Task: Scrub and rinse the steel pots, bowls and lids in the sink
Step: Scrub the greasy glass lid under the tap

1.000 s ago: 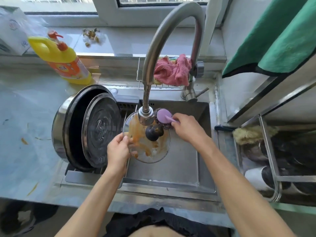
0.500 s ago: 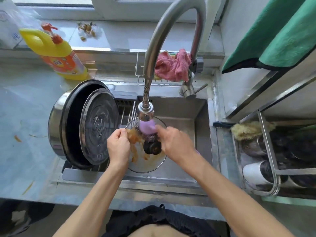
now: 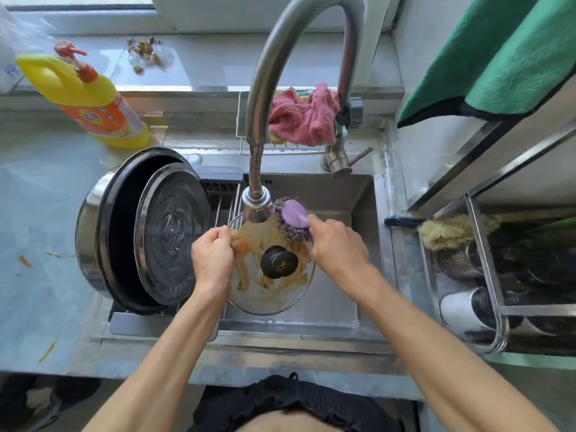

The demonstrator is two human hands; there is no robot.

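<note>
We are tilting a round glass lid (image 3: 268,294), smeared orange, over the steel sink (image 3: 339,194) at the frame's centre, its black knob (image 3: 278,262) facing up towards us. Our left hand (image 3: 213,260) is pinching its left rim while our right hand (image 3: 338,247) is gripping a purple-handled wire scrubber (image 3: 293,218) against its upper right edge, beneath the curved tap (image 3: 258,120). A steel pot (image 3: 93,226) holding a ridged lid (image 3: 171,232) is leaning at centre left on the pale counter (image 3: 37,213).

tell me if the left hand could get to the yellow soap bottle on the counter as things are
Probably not right away. The left hand is gripping the rim of the dirty glass lid, so it must let go first. The way to the yellow soap bottle passes over the big steel pot, which looks passable.
</note>
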